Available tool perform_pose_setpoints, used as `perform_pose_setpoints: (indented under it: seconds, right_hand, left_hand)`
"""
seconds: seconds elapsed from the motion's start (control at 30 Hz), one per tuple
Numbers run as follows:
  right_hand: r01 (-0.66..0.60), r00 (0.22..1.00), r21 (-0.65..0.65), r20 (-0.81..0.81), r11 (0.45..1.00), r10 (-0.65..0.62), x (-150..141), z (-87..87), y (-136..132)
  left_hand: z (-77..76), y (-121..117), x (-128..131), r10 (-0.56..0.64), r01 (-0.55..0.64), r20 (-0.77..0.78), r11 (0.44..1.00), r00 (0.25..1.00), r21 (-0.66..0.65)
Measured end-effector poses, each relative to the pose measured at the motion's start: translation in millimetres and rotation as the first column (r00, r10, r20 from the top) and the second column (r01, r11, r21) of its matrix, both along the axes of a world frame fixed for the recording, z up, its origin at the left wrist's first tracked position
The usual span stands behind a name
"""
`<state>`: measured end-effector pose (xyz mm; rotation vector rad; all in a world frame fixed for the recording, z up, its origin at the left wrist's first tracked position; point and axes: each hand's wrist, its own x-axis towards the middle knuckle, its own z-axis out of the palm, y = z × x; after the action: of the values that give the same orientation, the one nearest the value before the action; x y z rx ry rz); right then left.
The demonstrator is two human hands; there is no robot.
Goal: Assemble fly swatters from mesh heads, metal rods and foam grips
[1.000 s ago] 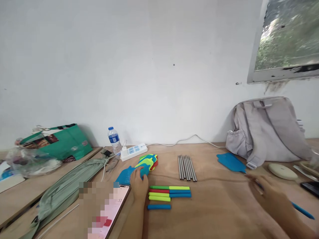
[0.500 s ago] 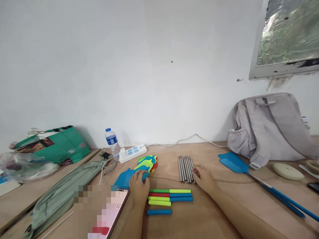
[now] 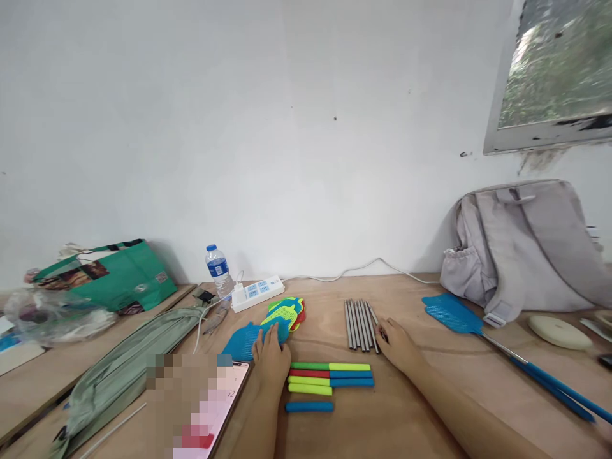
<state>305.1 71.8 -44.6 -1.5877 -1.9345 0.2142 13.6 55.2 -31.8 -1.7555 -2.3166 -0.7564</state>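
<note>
Rods [image 3: 360, 326] on the bench [image 3: 377, 424], swatter heads [image 3: 283, 312] to their left, grips [image 3: 329, 382] in front, swatter [image 3: 528, 368] to their right, backpack [image 3: 535, 248] behind it

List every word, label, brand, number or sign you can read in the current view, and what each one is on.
"2": on the phone screen, end of a number; the rest is too blurred to read.
Blue bottle label: print too small to read.
Power strip: blue markings, too small to read.
Green bag: small code-like square, illegible.
No brand or whole word is readable.
</note>
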Motion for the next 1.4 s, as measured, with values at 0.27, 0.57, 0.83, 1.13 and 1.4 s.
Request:
perform_pose_setpoints:
  seconds: [0.27, 0.57, 0.83, 1.13, 1.4]
  right_hand:
    - [0.121, 0.984, -0.013, -0.128, 0.993, -0.121, 13, -7.8, 1]
    - [0.213, 0.88, 0.055, -0.444, 0.976, -0.167, 28, -6.3, 1]
    - [0.209, 0.764, 0.11, -0.639, 0.972, -0.092, 42, -3.6, -11]
    - [-0.125, 0.733, 0.157, -0.651, 0.98, 0.198, 43, 15.7, -87]
    - [-0.255, 0.939, 0.121, -0.206, 0.959, 0.275, 44, 38.0, -113]
  left_hand:
    - [-12.3, 7, -6, -0.147, 0.153, -0.051, 0.973, 0.988, 0.172]
    - [9.4, -3, -4, -0.347, 0.341, -0.073, 0.826, 0.935, 0.449]
    - [35.6, -41, 50, -0.464, 0.223, 0.224, 0.725, 0.857, 0.651]
    - [51.6, -80, 80, -0.557, 0.418, 0.088, 0.71, 0.826, 0.567]
    - [56.0, -87, 84, -0.606, 0.594, -0.074, 0.736, 0.792, 0.326]
